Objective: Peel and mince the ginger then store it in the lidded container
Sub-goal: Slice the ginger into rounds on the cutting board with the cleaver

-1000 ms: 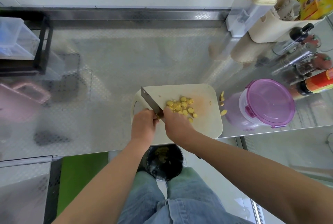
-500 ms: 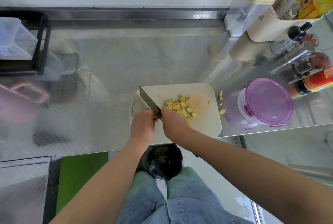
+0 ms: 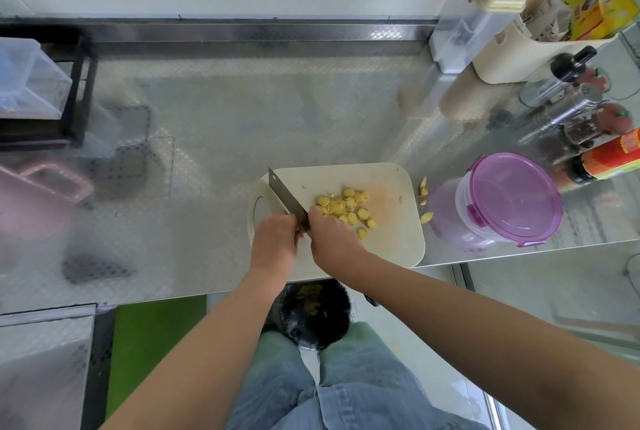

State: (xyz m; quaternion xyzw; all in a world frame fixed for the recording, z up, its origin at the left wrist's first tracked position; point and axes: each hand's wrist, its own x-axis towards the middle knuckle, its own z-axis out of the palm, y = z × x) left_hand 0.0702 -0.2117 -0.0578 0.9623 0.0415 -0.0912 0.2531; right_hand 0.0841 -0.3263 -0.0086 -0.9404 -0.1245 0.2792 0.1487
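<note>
Ginger slices (image 3: pixel 346 208) are sitting in a loose yellow pile around the middle of the cutting board (image 3: pixel 391 246), still round coins, not minced. From my feed the board lies at the near edge of the steel counter (image 3: pixel 207 152), its front lip hanging a bit over the edge.

My right hand (image 3: pixel 332 232) is wrapped round the handle end of the knife (image 3: pixel 284 195). The fingers are closed tight and the handle itself is buried in the fist. The blade runs away from me towards the far left corner of the board. The knuckles are right up against the near side of the slice pile.

My left hand (image 3: pixel 275 239) is just on the other side of the blade, fingers curled down onto the board, touching or nearly touching the steel. Honestly can't tell whether it's got a piece of ginger under there, as the hand covers it.

A few stray ginger bits (image 3: pixel 424 202) are off the board on the counter, between it and the lidded container (image 3: pixel 509 201). That's the clear tub with the purple lid, lid on, just right of the board.

Sauce bottles (image 3: pixel 616 159) stand behind the tub. A black bin (image 3: pixel 315 312) with scraps in it sits on the floor under the counter edge.
</note>
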